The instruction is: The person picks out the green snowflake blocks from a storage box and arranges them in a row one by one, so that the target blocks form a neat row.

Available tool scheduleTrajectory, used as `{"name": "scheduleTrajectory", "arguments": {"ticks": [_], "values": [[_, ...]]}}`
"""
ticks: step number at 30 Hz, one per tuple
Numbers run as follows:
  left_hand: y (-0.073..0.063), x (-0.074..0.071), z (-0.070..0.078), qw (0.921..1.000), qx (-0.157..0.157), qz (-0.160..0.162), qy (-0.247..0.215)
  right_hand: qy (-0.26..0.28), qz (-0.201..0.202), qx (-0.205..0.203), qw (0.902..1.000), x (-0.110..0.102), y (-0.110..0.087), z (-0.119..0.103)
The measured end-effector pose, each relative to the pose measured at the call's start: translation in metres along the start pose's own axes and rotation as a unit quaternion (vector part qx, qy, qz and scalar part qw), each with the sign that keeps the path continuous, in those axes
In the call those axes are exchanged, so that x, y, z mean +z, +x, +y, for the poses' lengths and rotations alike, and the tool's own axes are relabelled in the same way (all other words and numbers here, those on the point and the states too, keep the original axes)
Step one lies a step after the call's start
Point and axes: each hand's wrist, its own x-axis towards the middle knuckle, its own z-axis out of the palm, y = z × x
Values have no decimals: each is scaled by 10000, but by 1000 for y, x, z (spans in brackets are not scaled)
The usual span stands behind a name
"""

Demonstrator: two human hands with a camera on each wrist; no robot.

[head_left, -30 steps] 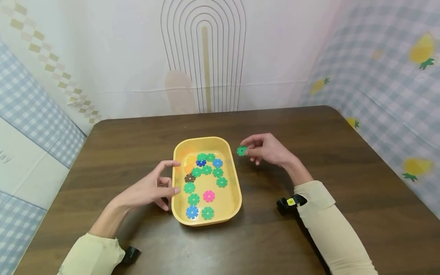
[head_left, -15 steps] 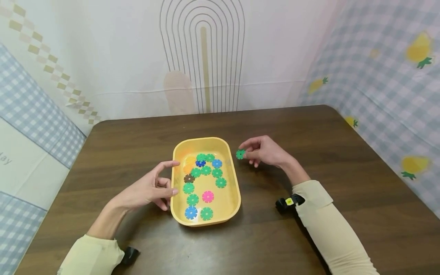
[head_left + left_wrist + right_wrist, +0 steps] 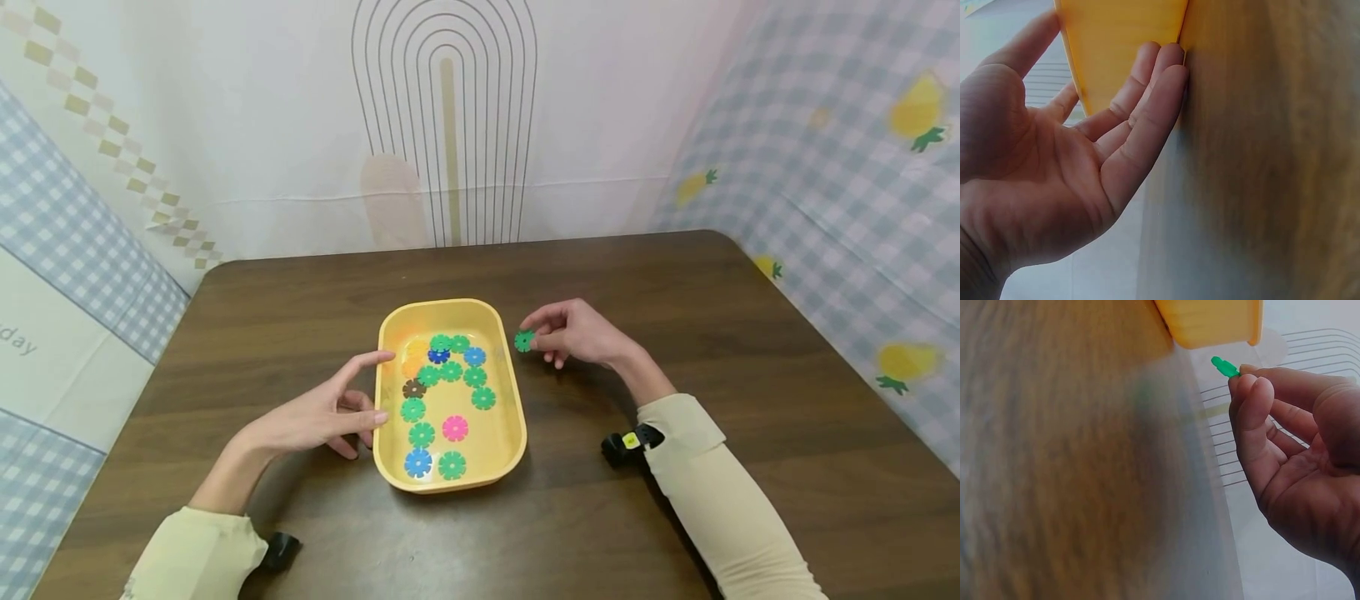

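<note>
A yellow plastic tray (image 3: 501, 450) stands on the brown table, with several notched plastic discs lying in it. Most are green; a pink disc (image 3: 455, 428), a brown disc (image 3: 413, 388) and some blue and orange ones lie among them. My left hand (image 3: 322, 412) holds the tray's left side, thumb and index finger at the rim. In the left wrist view the other fingers (image 3: 1154, 106) lie along the outer wall. Just right of the tray, my right hand (image 3: 581, 333) pinches a green notched disc (image 3: 523, 341) between thumb and fingertips. Seen edge-on in the right wrist view, this disc (image 3: 1225, 366) is above the table.
The wood-grain table (image 3: 600, 517) extends around the tray on all sides. A white cloth with line arches (image 3: 450, 125) hangs behind its far edge, and checked cloth (image 3: 825, 208) hangs at the right. Black straps with small devices (image 3: 630, 446) sit at both wrists.
My right hand has come slightly down and toward the tray with the green disc still pinched. The left hand stays at the tray's side, and the discs inside lie as before.
</note>
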Motion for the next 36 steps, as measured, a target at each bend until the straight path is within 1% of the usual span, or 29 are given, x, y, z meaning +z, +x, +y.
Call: {"name": "scheduleTrajectory", "arguments": {"ticks": [11, 15, 21, 27, 32, 36], "values": [[-1, 0, -2, 9999, 13, -31, -108, -38, -91, 25, 9999, 2, 2, 0], [-3, 0, -2, 9999, 67, -35, -122, -66, -162, 51, 9998, 4, 2, -1], [-3, 3, 0, 9990, 291, 91, -338, -68, -333, 118, 9994, 9, 3, -1], [-3, 3, 4, 9970, 451, 155, -615, -11, -361, 194, 9992, 11, 3, 1], [-4, 3, 7, 9959, 546, 251, -671, 18, -381, 188, 9991, 11, 2, 3], [-4, 4, 10, 9949, 560, 339, -771, 45, -385, 176, 9991, 12, 2, 4]]}}
